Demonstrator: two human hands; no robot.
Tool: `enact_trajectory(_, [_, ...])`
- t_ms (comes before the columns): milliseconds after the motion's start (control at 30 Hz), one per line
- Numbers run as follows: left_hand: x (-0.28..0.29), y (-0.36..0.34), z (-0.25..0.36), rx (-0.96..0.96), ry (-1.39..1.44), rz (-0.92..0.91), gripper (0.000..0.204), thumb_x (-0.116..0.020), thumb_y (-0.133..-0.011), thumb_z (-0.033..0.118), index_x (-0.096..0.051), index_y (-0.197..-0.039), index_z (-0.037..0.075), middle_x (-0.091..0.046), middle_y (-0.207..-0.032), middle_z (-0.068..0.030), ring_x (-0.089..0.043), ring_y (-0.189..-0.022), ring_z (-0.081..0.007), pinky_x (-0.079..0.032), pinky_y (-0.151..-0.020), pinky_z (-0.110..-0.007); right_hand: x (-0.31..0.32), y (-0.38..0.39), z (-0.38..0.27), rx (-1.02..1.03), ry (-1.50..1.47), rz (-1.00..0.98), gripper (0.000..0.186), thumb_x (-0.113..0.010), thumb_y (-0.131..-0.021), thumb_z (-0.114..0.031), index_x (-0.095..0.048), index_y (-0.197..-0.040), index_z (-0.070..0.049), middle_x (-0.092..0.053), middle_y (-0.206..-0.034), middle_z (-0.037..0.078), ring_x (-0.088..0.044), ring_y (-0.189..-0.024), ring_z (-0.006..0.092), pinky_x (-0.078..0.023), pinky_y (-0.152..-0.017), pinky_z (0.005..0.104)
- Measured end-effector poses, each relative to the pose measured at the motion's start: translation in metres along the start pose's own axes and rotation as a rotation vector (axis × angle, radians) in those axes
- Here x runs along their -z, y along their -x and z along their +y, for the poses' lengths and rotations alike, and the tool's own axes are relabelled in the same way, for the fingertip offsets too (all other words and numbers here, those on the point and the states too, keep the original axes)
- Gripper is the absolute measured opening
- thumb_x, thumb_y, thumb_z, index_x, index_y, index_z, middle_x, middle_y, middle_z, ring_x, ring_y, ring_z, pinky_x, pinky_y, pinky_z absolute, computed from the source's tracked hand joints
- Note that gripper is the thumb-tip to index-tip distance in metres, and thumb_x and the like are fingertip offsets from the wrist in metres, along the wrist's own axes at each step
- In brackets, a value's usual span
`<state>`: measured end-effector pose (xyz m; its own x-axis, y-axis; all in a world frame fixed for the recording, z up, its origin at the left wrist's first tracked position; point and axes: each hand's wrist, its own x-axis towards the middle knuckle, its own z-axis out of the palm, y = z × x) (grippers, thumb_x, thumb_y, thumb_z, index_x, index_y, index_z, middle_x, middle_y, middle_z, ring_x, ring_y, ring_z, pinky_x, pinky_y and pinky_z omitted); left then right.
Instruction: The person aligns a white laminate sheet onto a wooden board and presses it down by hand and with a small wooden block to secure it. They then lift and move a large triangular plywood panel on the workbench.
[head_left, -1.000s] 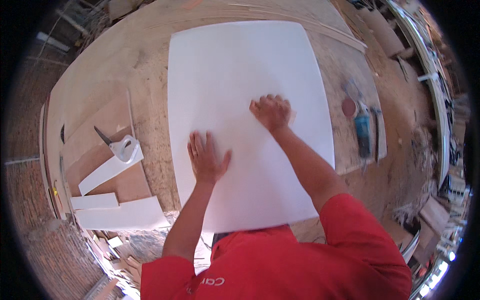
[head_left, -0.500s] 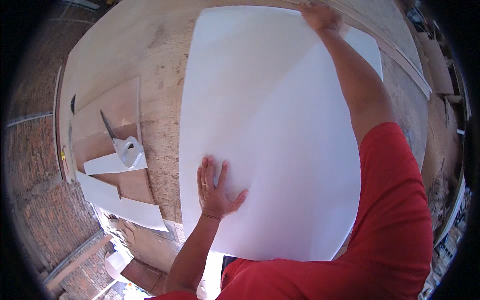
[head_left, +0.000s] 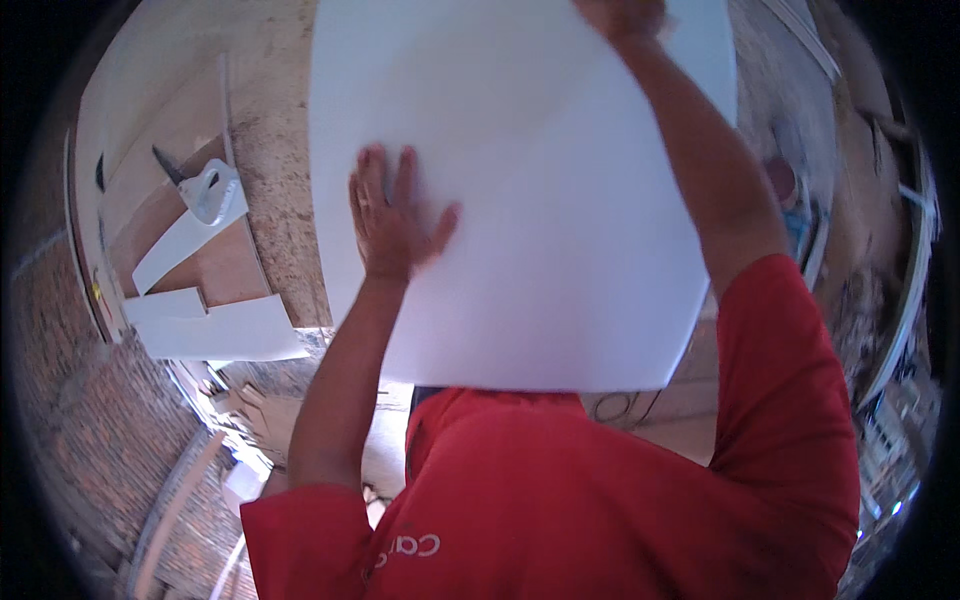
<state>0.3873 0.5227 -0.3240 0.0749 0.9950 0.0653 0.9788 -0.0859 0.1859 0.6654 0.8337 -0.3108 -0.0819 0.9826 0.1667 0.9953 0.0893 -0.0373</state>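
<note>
A large white sheet (head_left: pixel 520 250), smooth and stiff-looking, lies across the wooden worktop (head_left: pixel 275 170), its near edge against my red shirt. My left hand (head_left: pixel 395 220) rests palm down on the sheet's left part, fingers spread, holding nothing. Stretched to the far side, my right hand (head_left: pixel 628 18) is over the sheet at the top of the view. It looks closed, but blur and the picture's edge hide whatever its fingers grip.
Left of the sheet, a handsaw (head_left: pixel 207 208) with a white handle and dark blade lies over a brown panel (head_left: pixel 235 262). White offcuts (head_left: pixel 245 327) lie there too. A brick wall (head_left: pixel 110 440) stands at the left. A reddish round object (head_left: pixel 780 180) is at the right.
The view has shifted, so sheet, saw and offcuts appear higher and more of my shirt shows. My left hand stays flat on the sheet; my right stays at the far side.
</note>
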Motion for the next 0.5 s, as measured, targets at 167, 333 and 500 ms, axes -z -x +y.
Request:
enact_trajectory(167, [-0.001,0.005,0.001,-0.057,-0.022,0.092,0.090,-0.067,-0.088,0.063,-0.042,-0.155,0.009,-0.033,-0.158,-0.0265,-0.027,-0.152,-0.0410,-0.023,-0.123,-0.056,0.031,0.223,-0.019,0.055,-0.026,0.092,0.045,-0.059,-0.092,-0.057,-0.075,-0.079,-0.018,-0.071,-0.086,0.006,-0.069,-0.086,0.0286,-0.051,-0.077,0.0467])
enact_trajectory(333, [-0.015,0.005,-0.006,-0.084,-0.016,0.163,0.092,-0.063,-0.088,0.069,-0.043,-0.156,0.010,-0.034,-0.158,-0.0254,-0.025,-0.153,-0.0392,-0.019,-0.125,-0.053,0.078,0.418,-0.044,0.116,-0.183,0.220,0.038,-0.076,-0.080,-0.043,-0.056,-0.059,-0.018,-0.056,-0.067,0.002,-0.059,-0.067,0.0234,-0.043,-0.061,0.0426])
enact_trajectory(500, [-0.022,0.005,-0.013,-0.063,0.015,0.130,0.093,-0.061,-0.089,0.070,-0.041,-0.157,0.010,-0.032,-0.160,-0.0248,-0.021,-0.155,-0.0376,-0.015,-0.127,-0.053,0.107,0.542,-0.056,0.052,-0.186,0.186,0.035,-0.079,-0.073,-0.041,-0.056,-0.059,-0.018,-0.053,-0.067,0.000,-0.056,-0.066,0.0214,-0.041,-0.058,0.0411])
